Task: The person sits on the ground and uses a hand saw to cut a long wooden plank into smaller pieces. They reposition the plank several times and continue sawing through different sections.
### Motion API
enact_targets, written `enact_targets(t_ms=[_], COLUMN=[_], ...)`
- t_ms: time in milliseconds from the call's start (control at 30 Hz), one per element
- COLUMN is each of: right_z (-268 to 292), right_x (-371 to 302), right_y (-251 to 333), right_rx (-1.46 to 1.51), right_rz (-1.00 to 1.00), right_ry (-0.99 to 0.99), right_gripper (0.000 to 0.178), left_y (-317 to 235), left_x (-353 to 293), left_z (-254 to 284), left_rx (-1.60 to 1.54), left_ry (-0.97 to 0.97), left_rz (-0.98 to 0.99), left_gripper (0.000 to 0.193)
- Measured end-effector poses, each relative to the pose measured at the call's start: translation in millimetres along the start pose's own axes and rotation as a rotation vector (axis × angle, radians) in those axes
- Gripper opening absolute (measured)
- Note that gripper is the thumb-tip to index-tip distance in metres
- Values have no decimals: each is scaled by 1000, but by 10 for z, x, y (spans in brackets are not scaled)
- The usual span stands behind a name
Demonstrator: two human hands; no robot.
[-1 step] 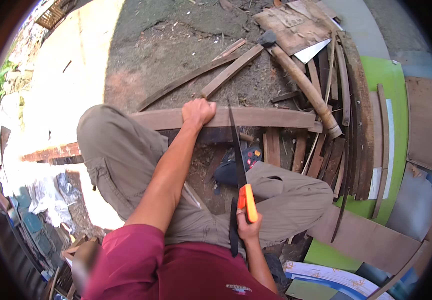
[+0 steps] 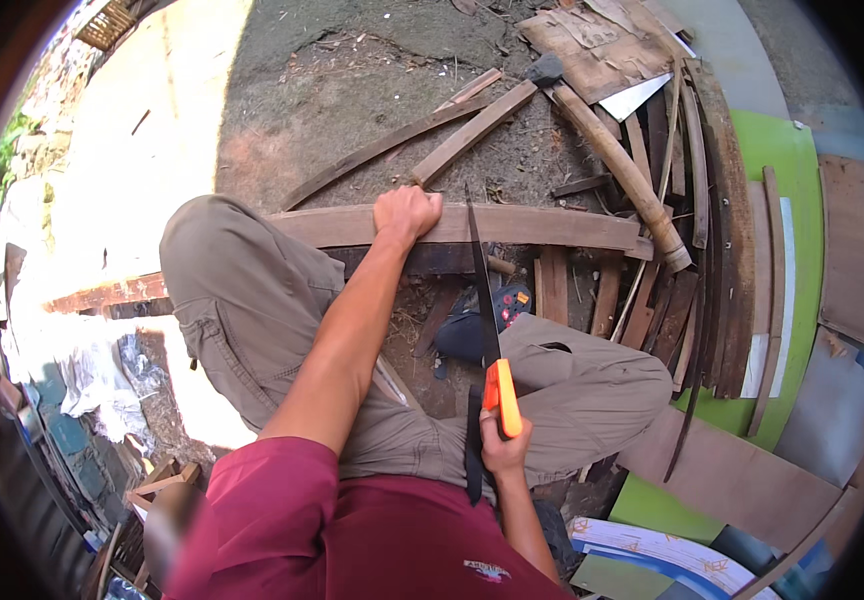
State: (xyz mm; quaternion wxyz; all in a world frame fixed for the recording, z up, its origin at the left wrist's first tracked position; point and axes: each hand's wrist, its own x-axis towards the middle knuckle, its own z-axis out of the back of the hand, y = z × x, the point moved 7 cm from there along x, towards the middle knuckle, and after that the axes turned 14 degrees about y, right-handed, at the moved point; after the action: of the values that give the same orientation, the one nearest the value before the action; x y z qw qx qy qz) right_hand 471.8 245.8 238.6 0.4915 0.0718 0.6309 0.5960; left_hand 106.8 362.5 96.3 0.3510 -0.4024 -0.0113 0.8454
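Note:
A long brown wooden plank [image 2: 552, 228] lies crosswise in front of my knees. My left hand [image 2: 407, 213] presses down on it, fingers curled over its far edge. My right hand [image 2: 503, 452] is close to my body, shut on the orange handle [image 2: 503, 397] of a hand saw. The saw's thin dark blade [image 2: 482, 290] runs forward, and its tip meets the plank just right of my left hand. My legs in khaki trousers are bent on either side of the saw.
Several loose slats and planks [image 2: 472, 125] lie on the dirt beyond the plank. A thick bamboo pole [image 2: 622, 170] and a stack of dark slats [image 2: 682, 250] are at the right, beside a green board [image 2: 802, 200]. My dark shoe [image 2: 467, 335] is under the saw.

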Motion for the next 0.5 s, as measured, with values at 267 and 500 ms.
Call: enact_targets(t_ms=[267,500], right_z=[-205,31], right_x=[1535,439], right_y=[390,16], right_rx=[-72,41], right_rz=[144,2], right_ry=[-93,-29], right_gripper=[25,17], left_y=[-132,-76], left_x=[89,201], left_z=[-56,58], left_rx=[5,-58], left_ry=[5,-2], left_rz=[-55,-47], left_gripper=[55,58])
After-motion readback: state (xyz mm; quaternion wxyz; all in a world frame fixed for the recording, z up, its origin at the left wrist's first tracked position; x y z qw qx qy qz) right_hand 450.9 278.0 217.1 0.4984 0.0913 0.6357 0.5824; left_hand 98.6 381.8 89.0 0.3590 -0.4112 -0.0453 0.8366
